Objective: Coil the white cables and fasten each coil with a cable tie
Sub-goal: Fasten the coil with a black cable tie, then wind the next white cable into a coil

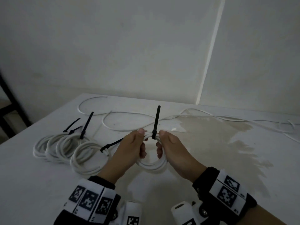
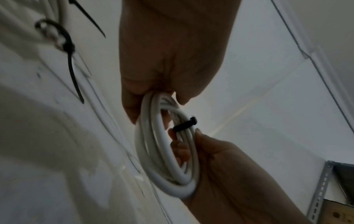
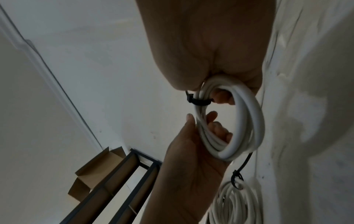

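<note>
Both hands hold one white cable coil [image 1: 152,165] upright above the table. My left hand [image 1: 134,146] grips its left side, thumb on top. My right hand [image 1: 167,146] grips its right side. A black cable tie [image 1: 155,124] wraps the coil's top between the two thumbs, its tail pointing straight up. In the left wrist view the coil [image 2: 151,151] hangs from my left hand [image 2: 168,63], and the tie's band [image 2: 184,124] crosses the strands. The right wrist view has the same coil [image 3: 247,124] with the tie's band [image 3: 200,102] under my right hand [image 3: 206,53].
Several tied white coils [image 1: 65,148] with black ties lie at the left of the white table [image 1: 32,184]. A loose white cable [image 1: 203,113] snakes across the far side. A beige stain [image 1: 211,140] marks the right. A dark metal rack [image 3: 122,178] and cardboard stand beyond the left edge.
</note>
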The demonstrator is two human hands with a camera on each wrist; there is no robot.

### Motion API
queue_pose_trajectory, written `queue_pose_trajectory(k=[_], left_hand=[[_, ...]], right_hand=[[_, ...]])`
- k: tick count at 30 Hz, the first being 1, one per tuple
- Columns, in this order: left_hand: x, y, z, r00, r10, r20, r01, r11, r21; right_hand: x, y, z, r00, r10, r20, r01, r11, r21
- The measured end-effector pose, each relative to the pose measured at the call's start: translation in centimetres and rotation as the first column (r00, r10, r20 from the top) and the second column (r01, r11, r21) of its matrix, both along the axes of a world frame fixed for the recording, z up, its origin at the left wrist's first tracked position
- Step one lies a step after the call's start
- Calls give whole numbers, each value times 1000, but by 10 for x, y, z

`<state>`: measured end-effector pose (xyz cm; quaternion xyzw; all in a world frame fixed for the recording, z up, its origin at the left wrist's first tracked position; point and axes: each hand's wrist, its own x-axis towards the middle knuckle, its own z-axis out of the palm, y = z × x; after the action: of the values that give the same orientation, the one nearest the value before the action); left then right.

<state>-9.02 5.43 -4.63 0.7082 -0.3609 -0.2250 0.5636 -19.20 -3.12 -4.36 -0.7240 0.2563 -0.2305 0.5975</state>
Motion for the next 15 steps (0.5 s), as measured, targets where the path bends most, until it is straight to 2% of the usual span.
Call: queue_pose_trajectory(k=[2, 6, 9, 12, 15], left_hand=[[14, 13, 0, 993, 50, 105, -53, 998, 19], [51, 43, 5, 970, 160, 182, -167, 986, 23], [70, 60, 9, 935, 213, 284, -245, 966, 86], [86, 69, 9, 899, 200, 388, -295, 934, 202], [95, 75, 6, 851, 149, 503, -353, 872, 339]], right_hand=[[11, 6, -3, 1000, 4, 21, -5, 998, 67], [28, 14, -14, 1000, 10, 7, -11, 990, 140], [38, 18, -20, 999, 32, 5, -32, 982, 185], [51, 27, -16, 998, 47, 51, -61, 947, 316], [65, 38, -14, 994, 87, 67, -106, 921, 374]])
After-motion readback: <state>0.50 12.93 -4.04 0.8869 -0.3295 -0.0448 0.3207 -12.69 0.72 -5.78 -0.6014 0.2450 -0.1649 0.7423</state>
